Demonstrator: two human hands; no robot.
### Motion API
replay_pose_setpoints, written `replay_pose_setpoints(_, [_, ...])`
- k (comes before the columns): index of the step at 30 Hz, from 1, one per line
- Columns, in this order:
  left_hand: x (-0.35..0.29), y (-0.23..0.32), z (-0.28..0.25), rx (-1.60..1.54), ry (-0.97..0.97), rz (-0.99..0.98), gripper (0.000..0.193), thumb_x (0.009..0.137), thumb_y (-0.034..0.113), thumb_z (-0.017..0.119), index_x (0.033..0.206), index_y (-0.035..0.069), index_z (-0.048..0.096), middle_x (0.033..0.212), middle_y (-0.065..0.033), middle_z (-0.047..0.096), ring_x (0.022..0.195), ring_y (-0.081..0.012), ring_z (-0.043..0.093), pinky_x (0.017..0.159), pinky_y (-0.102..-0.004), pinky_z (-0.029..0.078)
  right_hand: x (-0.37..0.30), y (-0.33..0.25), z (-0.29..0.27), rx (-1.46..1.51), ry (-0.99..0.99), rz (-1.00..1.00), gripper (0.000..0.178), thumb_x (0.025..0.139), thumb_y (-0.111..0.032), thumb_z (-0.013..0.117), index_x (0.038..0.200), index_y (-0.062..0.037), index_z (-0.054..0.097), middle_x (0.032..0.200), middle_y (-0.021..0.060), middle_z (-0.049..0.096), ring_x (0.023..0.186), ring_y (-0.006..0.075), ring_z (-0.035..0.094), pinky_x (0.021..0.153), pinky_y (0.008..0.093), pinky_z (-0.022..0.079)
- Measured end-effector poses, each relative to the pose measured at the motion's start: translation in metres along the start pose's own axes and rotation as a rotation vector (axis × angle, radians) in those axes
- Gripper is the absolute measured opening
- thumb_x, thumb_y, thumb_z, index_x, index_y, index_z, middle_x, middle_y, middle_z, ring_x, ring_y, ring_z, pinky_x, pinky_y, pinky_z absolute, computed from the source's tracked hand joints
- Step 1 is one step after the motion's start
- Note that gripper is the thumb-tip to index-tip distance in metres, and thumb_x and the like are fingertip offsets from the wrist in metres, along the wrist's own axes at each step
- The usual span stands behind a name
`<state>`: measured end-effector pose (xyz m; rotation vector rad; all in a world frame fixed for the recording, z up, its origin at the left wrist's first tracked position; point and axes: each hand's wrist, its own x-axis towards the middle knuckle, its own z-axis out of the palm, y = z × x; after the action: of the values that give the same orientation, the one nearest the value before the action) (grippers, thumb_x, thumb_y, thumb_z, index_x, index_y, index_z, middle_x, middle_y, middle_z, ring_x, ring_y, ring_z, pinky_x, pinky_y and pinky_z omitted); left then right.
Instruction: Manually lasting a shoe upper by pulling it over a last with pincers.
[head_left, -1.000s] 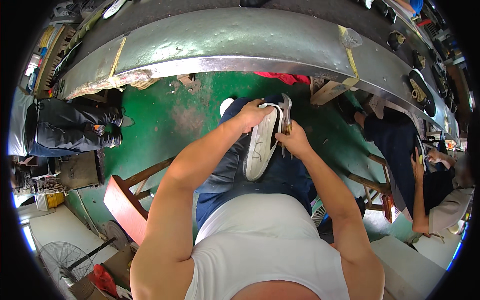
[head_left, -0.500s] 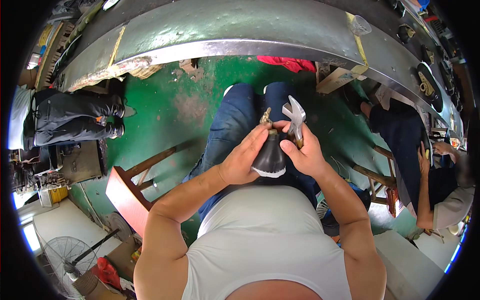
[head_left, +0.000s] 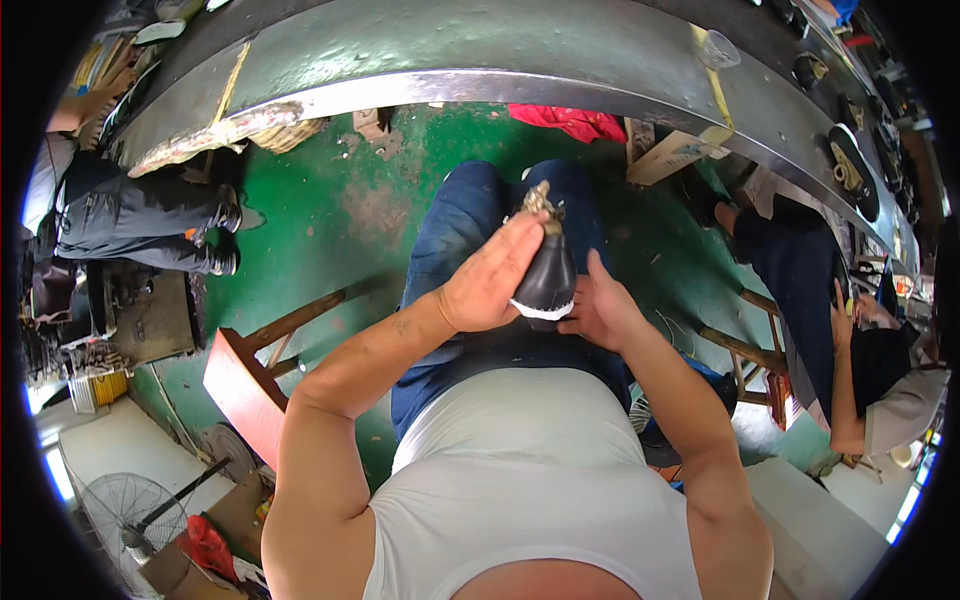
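Above my lap is a black shoe point(head_left: 549, 272), with a white band round its near end and crumpled tan material at its far end. My left hand point(head_left: 490, 278) lies along its left side and grips it, the fingertips by the far end. My right hand point(head_left: 606, 306) is at the shoe's near right side, thumb raised and apart from the fingers. Its fingertips are close to the white band; whether they touch it I cannot tell. No tool shows in this hand. The shoe's underside is hidden.
A metal-edged workbench point(head_left: 450, 85) runs across the far side, with shoes point(head_left: 853, 172) on it at right. Red cloth point(head_left: 570, 122) lies under it. A wooden stool point(head_left: 245, 385) stands left. People stand left and sit right; a fan point(head_left: 130, 510) is at lower left.
The metal pincers with curved jaws have gone from my right hand and are out of sight. That hand has opened and shifted toward the shoe's near end. The shoe is turned slightly.
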<state>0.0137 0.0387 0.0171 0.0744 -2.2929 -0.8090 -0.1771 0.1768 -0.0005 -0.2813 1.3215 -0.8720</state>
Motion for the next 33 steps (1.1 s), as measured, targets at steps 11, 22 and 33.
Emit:
replay_pose_setpoints(11, [0.008,0.044,0.047,-0.745,0.153,-1.150,0.097,0.099,0.064,0.039,0.156,-0.003,-0.003,0.164,-0.0260,-0.007,0.152,-0.0340,-0.014,0.122,-0.0408,0.001,0.011,0.003,0.029,0.522,-0.116,0.345,0.061,0.101,-0.064,0.034,0.135,-0.0169,0.054,0.130,0.0071,0.062,0.119,0.0242,0.060,0.098,0.0479,0.051])
replay_pose_setpoints(22, [0.015,0.036,0.065,-0.966,0.570,-1.185,0.067,0.106,0.049,0.038,0.152,0.002,0.032,0.143,-0.0120,0.049,0.130,-0.0213,0.048,0.112,-0.0322,0.036,-0.005,0.004,0.044,0.390,0.237,0.355,0.046,0.105,-0.053,0.031,0.121,-0.0209,0.059,0.114,0.0031,0.066,0.102,0.0204,0.065,0.084,0.0403,0.053])
replay_pose_setpoints(33, [0.002,0.001,0.020,-0.106,0.079,-0.183,0.082,0.073,-0.002,0.071,0.145,-0.003,0.032,0.155,-0.0357,0.020,0.143,-0.0565,0.023,0.118,-0.0562,0.025,0.000,-0.041,-0.006,-0.928,0.300,-0.740,0.043,0.108,-0.034,0.033,0.112,-0.0015,0.061,0.105,0.0204,0.066,0.096,0.0363,0.066,0.085,0.0457,0.051])
